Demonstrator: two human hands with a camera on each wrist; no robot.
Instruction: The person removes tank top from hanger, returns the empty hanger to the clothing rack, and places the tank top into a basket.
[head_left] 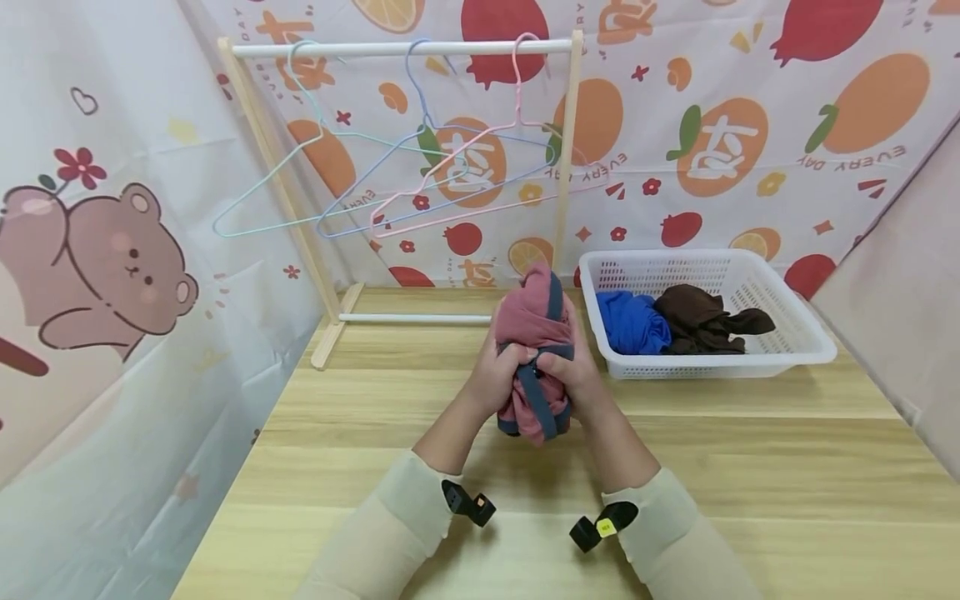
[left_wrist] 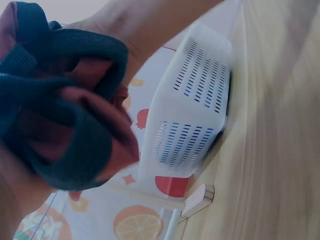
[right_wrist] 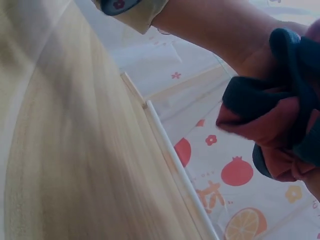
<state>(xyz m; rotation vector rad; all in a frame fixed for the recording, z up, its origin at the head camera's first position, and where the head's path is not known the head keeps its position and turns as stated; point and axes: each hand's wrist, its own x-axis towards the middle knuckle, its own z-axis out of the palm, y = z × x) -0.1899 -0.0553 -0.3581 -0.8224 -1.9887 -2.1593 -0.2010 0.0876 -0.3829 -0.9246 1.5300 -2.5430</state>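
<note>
A bundled garment (head_left: pixel 534 312), dusty pink with dark teal ribbed bands, is held up over the table in both hands. My left hand (head_left: pixel 493 375) grips its left side, and my right hand (head_left: pixel 573 367) grips its right side. Both thumbs press on the front, close to each other, near a small dark detail. Most of the other fingers are hidden behind the cloth. In the left wrist view, the teal bands (left_wrist: pixel 90 150) hang in loose folds below the hands. The right wrist view shows the same crumpled cloth (right_wrist: pixel 275 120) beside a forearm.
A wooden rack (head_left: pixel 330 283) with a white rail (head_left: pixel 465 50) stands at the back left. On it hang a mint hanger (head_left: pixel 262 179), a blue hanger (head_left: pixel 360 179) and a pink hanger (head_left: pixel 480 212). A white basket (head_left: pixel 806 333) at right holds blue cloth (head_left: pixel 633 323) and brown cloth (head_left: pixel 693 317).
</note>
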